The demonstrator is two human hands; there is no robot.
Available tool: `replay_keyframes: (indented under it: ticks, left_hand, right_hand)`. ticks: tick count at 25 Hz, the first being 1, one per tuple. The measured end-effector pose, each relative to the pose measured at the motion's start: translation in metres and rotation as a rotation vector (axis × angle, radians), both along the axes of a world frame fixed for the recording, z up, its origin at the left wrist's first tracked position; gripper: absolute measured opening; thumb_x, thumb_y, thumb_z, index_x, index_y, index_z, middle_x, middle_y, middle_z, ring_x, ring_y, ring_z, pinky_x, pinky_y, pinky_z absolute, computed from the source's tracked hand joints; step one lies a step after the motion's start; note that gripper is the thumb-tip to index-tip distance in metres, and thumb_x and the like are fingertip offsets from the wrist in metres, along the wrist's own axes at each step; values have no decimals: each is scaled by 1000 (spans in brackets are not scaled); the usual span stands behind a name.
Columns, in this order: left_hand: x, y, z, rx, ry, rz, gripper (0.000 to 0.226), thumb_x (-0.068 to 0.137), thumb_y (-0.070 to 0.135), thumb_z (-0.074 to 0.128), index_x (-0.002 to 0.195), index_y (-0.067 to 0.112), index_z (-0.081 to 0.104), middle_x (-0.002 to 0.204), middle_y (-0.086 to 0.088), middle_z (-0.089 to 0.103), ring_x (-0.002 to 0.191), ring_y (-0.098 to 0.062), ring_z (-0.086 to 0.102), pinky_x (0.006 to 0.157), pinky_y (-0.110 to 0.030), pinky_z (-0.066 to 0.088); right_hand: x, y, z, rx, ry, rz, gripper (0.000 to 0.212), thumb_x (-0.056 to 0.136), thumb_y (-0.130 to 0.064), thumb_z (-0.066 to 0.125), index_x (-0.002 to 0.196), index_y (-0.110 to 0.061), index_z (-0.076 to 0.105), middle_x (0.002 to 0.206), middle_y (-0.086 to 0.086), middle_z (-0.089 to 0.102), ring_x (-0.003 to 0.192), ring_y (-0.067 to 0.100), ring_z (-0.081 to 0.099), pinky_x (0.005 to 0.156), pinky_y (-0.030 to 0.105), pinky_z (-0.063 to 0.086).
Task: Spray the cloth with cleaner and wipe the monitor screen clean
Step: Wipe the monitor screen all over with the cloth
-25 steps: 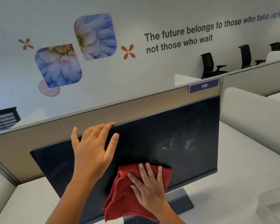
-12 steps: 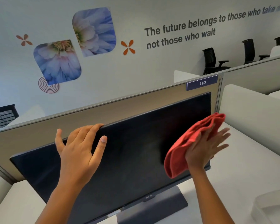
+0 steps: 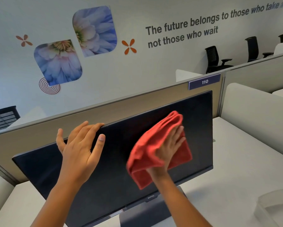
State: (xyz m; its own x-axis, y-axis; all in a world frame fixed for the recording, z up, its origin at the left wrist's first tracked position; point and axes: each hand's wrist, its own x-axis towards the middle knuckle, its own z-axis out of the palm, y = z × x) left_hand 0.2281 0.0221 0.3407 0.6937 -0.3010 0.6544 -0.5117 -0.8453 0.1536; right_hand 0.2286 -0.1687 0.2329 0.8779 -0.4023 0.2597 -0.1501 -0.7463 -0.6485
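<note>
A black monitor (image 3: 121, 161) stands on its grey base (image 3: 147, 213) on a white desk, its dark screen facing me. My left hand (image 3: 79, 145) rests on the monitor's top edge with the fingers over the rim and the thumb spread. A folded red cloth (image 3: 147, 149) lies flat against the right half of the screen. My right hand (image 3: 168, 151) presses it there with straight, spread fingers. No spray bottle is in view.
A beige partition (image 3: 39, 133) with a "110" label (image 3: 204, 81) runs right behind the monitor. The white desk (image 3: 235, 169) extends to the right, where a pale rounded divider (image 3: 255, 108) rises. A translucent tray (image 3: 275, 208) sits at the lower right. Black office chairs stand far back.
My right hand swept the cloth from the screen's lower middle to its right edge, and has now come back inward onto the right half. The left hand kept its hold on the top edge.
</note>
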Motion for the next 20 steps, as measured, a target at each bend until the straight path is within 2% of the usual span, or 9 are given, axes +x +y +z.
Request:
replay_keyframes:
  ticks: [1, 4, 6, 8, 11, 14, 16, 18, 20]
  left_hand:
    - [1, 1, 0, -1, 2, 1, 54, 93, 53, 17, 125, 29, 53, 125, 4, 60, 132, -17, 38, 114, -52, -6]
    - [5, 4, -1, -6, 11, 6, 54, 93, 53, 16, 124, 30, 53, 122, 5, 60, 130, -16, 40, 113, -50, -7]
    - [7, 4, 0, -17, 20, 4, 55, 92, 55, 14, 122, 31, 53, 116, 10, 60, 124, -17, 44, 113, -50, -6]
    - [7, 3, 3, -34, 35, -1, 58, 92, 58, 10, 120, 33, 55, 108, 16, 57, 120, -17, 47, 113, -50, -5]
    - [7, 5, 6, -34, 43, 10, 63, 91, 60, 7, 118, 33, 56, 106, 16, 57, 116, -17, 49, 113, -51, -5]
    - [6, 8, 6, -30, 50, 10, 65, 90, 60, 7, 117, 29, 58, 103, 20, 53, 114, -16, 50, 113, -52, -3]
    - [7, 7, 6, -20, 45, 4, 63, 90, 60, 8, 117, 30, 58, 101, 22, 50, 113, -15, 49, 113, -52, -3]
    - [9, 6, 7, -19, 42, -1, 63, 90, 60, 9, 117, 29, 58, 101, 21, 51, 114, -16, 49, 113, -52, -3]
    - [10, 8, 6, -24, 40, -11, 65, 90, 60, 8, 117, 29, 58, 104, 17, 56, 116, -17, 49, 113, -52, -3]
  right_hand:
    - [8, 12, -14, -82, -252, -67, 111, 74, -84, 25, 149, -4, 8, 155, 25, 5, 144, 40, 5, 116, 50, -5]
    - [4, 63, -41, -404, -425, 20, 105, 73, -83, 38, 151, -18, 9, 158, 14, 7, 144, 39, 9, 113, 61, 0]
    - [-1, 72, -80, -640, -487, 56, 93, 79, -77, 41, 150, -23, 17, 155, 10, 19, 145, 33, 8, 114, 59, 0]
    - [-9, 70, -123, -850, -489, 248, 74, 86, -66, 42, 147, -26, 27, 151, 2, 31, 146, 27, 7, 116, 55, -2]
    - [-21, 68, -161, -1096, -393, 418, 69, 85, -57, 44, 146, -30, 28, 152, -9, 29, 144, 20, 16, 118, 50, -4]
    - [-16, 59, -152, -1067, -468, 384, 75, 78, -56, 52, 145, -32, 29, 154, -10, 23, 143, 15, 17, 118, 44, -3]
    - [-11, 48, -125, -902, -529, 277, 76, 76, -53, 51, 145, -31, 28, 158, -5, 14, 145, 17, 7, 117, 43, -3]
    - [-4, 31, -89, -732, -640, 87, 81, 79, -50, 47, 150, -26, 14, 160, 0, -3, 146, 19, 1, 116, 45, -2]
    - [1, 5, -47, -534, -737, -75, 79, 86, -46, 43, 151, -23, 5, 160, 2, -6, 147, 22, 0, 117, 47, -1]
